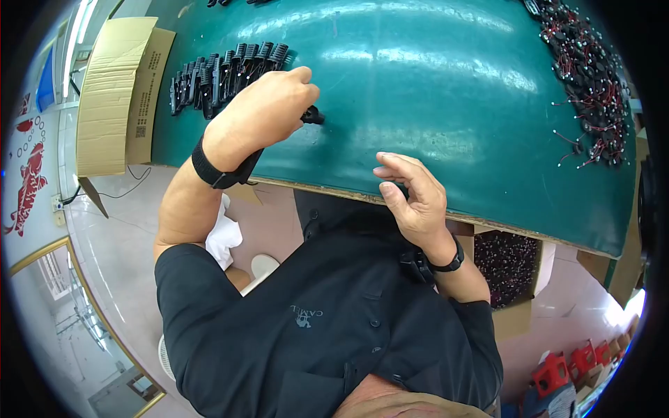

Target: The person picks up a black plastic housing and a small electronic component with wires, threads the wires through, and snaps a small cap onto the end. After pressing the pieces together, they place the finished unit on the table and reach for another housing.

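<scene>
My left hand (pixel 272 104) is closed over the left part of the green table (pixel 432 104). A small black piece (pixel 313 115) shows beneath its curled fingers, most of it hidden by the hand. Just beyond lies a row of black plastic pieces with ribbed ends (pixel 230 73), set side by side. Above the table's near edge, my right hand (pixel 418 198) is held with its fingers loosely bent and the thumb apart. Nothing shows in it.
An open cardboard box (pixel 111 97) stands at the table's left end. Small black parts with red and black wires (pixel 589 97) are heaped at the far right. Under the near edge, another box holds many small dark pieces (pixel 507 268). Red stools (pixel 554 376) stand lower right.
</scene>
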`<state>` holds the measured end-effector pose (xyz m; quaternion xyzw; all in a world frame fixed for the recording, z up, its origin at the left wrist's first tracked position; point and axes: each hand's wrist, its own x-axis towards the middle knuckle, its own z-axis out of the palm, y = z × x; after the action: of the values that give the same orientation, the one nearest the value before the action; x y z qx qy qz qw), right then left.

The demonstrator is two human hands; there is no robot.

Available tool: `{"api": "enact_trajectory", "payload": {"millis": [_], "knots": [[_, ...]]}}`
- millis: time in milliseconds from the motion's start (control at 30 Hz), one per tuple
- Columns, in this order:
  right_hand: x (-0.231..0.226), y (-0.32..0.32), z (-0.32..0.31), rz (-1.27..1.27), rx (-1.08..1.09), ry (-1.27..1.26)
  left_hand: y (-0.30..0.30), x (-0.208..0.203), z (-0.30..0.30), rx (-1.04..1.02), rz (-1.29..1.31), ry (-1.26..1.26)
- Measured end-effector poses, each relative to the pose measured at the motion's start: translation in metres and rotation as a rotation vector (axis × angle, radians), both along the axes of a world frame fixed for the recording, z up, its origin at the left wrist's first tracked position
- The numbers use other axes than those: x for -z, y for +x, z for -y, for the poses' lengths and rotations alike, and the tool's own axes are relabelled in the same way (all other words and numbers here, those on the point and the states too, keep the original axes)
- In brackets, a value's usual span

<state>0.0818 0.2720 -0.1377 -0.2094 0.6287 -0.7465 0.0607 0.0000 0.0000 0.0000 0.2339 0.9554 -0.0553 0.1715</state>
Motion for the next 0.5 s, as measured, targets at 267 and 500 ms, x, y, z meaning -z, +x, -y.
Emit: {"api": "enact_trajectory", "payload": {"millis": [267, 500], "knots": [[-0.005, -0.002, 0.001, -0.005, -0.030, 0.026, 0.004, -0.006, -0.002, -0.019, -0.024, 0.052], [-0.001, 0.002, -0.001, -0.080, 0.009, 0.097, 0.023, -0.001, 0.015, -0.091, -0.114, 0.231]]}}
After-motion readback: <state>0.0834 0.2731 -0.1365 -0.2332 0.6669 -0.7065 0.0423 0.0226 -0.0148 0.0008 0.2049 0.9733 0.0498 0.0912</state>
